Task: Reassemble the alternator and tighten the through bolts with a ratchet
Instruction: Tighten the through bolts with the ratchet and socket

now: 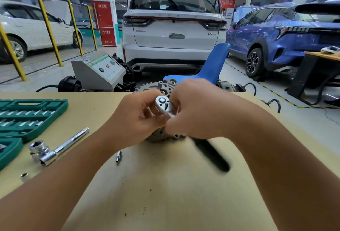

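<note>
a tan table (165,194) fills the lower half of the view, set in a car workshop with a grey floor. at 9 o'clock a green socket case (27,116) lies open at the table's left edge, rows of sockets in it. just right of it, at about 8 o'clock, a chrome sliding t-bar (62,148) with a socket on its near end lies with its long axis running from lower left to upper right, and a loose socket (24,176) sits nearer the front edge. a small bit (118,156) lies alone at 7 o'clock from the hands. past the far edge at 11 o'clock stand yellow posts (49,28), a white car (27,28) and a grey test console (99,72).

at the centre the alternator (158,87) stands at the table's far edge, mostly hidden by the hands. the left hand (136,118) curls around its near side, fingers bent on the housing. the right hand (195,111) grips the ratchet (164,105) close to its head, which faces up at 12 o'clock of the hands; the dark, blurred handle runs down toward 5 o'clock. open tabletop lies in front of the hands and to the right.

behind at 12 o'clock is a white suv (174,28), a blue chair (211,67) just beyond the alternator, and at 2 o'clock a blue car (285,37) and a desk (320,56).
</note>
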Motion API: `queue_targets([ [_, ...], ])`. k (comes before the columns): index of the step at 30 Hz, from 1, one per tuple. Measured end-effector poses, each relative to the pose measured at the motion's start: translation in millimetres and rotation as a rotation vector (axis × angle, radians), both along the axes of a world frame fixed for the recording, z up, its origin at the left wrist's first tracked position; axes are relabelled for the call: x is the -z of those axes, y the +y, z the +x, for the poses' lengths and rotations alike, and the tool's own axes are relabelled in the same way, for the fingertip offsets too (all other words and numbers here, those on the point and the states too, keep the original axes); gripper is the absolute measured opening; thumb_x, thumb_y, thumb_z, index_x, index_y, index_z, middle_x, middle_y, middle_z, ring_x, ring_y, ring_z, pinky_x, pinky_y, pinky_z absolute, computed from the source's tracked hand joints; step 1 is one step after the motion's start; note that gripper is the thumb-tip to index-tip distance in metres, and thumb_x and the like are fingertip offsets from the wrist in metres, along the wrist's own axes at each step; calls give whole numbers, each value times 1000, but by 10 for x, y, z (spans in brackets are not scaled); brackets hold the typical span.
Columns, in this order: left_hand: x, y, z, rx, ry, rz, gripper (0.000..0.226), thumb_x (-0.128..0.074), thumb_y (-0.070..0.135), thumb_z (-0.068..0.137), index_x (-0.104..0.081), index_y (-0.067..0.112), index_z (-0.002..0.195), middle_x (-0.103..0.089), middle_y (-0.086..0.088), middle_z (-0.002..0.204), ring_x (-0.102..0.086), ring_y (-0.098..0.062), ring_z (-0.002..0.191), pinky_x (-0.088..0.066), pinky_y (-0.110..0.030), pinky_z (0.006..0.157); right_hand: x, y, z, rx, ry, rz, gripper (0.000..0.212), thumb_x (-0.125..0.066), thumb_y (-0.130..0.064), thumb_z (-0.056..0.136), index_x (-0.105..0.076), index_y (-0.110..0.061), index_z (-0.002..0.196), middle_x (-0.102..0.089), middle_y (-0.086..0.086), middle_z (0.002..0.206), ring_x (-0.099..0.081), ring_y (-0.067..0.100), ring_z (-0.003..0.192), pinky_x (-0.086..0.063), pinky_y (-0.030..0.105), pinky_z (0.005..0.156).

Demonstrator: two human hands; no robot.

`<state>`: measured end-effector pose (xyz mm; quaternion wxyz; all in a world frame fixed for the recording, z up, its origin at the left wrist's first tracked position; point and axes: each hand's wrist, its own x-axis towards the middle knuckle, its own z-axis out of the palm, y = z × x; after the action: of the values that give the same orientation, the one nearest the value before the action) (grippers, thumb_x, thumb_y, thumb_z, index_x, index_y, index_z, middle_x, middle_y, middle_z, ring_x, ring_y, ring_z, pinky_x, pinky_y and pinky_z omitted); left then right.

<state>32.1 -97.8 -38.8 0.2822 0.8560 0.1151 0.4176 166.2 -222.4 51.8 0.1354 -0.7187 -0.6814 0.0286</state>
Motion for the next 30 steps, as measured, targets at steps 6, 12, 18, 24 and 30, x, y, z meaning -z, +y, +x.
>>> queue_targets([
  [6,-11,42,-16,12,72,-21,19,-76,24,89,-76,11,102,-69,-1,81,-61,-19,68,-53,-43,60,17,23,49,61,-115,93,8,-69,-25,82,-63,-19,80,-60,-1,70,-59,22,59,-45,28,49],
  [12,-69,94,-91,63,90,-94,20,-77,20,89,-74,6,102,-69,-17,87,-64,-37,76,-58,-51,68,-45,-14,17,65,-56,51,8,-70,-32,78,-67,-24,79,-65,-4,71,-61,19,63,-47,30,56],
  [18,-38,64,-61,35,81,-30,27,-73,22,89,-70,-2,100,-65,-20,84,-58,-43,74,-51,-56,66,25,-26,-44,73,-109,86,23,-70,-34,77,-56,-17,69,-55,-1,60,-49,19,50,-35,24,45],
  [24,-48,79,-44,16,118,-38,34,-75,27,87,-67,-2,102,-64,-24,84,-58,-42,73,-51,-57,67,-11,0,16,132,-165,161,8,-63,-23,82,-68,-23,88,-62,-1,79,-61,25,70,-45,31,55],
  [30,38,71,-8,-30,65,-25,17,-74,15,85,-66,2,92,-61,-16,76,-56,-42,68,-50,-56,60,-124,-94,-9,-4,167,-206,26,-74,-39,78,-72,-14,73,-70,-2,57,-59,12,49,-40,17,41],
])
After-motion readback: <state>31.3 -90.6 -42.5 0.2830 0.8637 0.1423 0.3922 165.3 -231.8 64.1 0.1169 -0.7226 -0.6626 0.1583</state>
